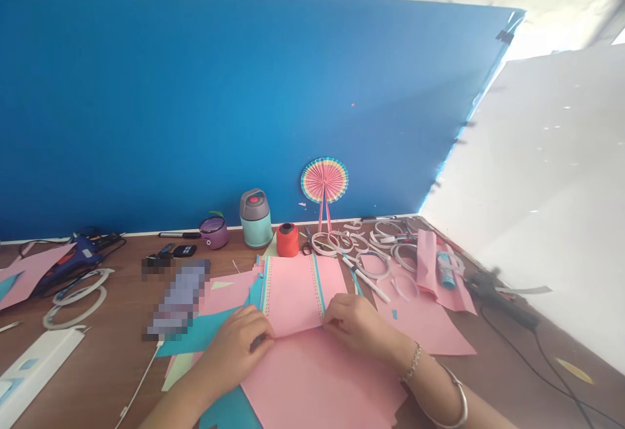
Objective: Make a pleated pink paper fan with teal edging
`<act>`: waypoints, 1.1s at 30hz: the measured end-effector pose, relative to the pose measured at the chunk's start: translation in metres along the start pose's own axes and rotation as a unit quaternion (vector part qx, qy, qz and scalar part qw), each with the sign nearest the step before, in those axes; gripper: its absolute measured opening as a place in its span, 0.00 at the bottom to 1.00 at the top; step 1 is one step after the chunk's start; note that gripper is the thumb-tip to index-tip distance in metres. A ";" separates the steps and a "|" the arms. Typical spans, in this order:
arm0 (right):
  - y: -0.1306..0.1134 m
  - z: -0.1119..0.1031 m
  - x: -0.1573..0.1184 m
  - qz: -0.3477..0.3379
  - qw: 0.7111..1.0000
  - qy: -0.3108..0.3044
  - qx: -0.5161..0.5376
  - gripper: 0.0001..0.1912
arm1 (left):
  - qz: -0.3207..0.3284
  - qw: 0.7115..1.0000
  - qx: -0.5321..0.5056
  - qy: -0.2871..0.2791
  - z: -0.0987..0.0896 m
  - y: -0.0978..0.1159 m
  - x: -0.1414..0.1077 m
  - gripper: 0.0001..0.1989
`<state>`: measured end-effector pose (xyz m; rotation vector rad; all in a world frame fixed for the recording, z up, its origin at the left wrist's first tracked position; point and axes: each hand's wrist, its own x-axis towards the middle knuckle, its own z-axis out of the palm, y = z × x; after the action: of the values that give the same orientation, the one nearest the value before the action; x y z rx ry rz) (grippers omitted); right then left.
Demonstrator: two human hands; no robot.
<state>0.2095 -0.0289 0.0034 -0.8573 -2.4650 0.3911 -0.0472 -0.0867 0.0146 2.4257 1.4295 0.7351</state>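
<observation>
Plain pink sheet: one, large, filling the bottom centre of the frame beneath your hands; whether it joins the paper beyond it is hard to tell.
Your left hand: lower centre, fingers curled, thumb and fingertips pinching the near edge of the trimmed sheet.
Your right hand: just right of centre, closed in a similar pinch near that edge's right end; two bracelets circle the wrist.
Trimmed sheet, place: one, pink, at lower centre just beyond your fingers, with two dotted stripes of teal and pale yellow running away from you.
Trimmed sheet, handling: likely light, bendy and easy to crease or tear; your best hold is probably its edge, thumb against fingertips, one hand near each stripe.
Left side: one white power strip at lower left; teal paper nearer the centre, overlapped, so not countable.
Right side: one white marker; several white rings, too tangled to count.
Behind the sheet: one red spool, one teal flask, one purple cup.
Farthest: one round pleated fan, upright before one blue panel across the upper frame.
</observation>
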 end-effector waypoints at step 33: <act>0.016 -0.019 -0.002 0.115 0.958 -0.177 0.197 0.08 | -0.154 0.967 -0.120 -0.166 -0.005 -0.003 -0.001 0.07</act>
<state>0.2288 -0.0161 0.0119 -0.9645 -2.4675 1.1651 -0.0524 -0.0858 0.0168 1.9686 1.4378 0.3811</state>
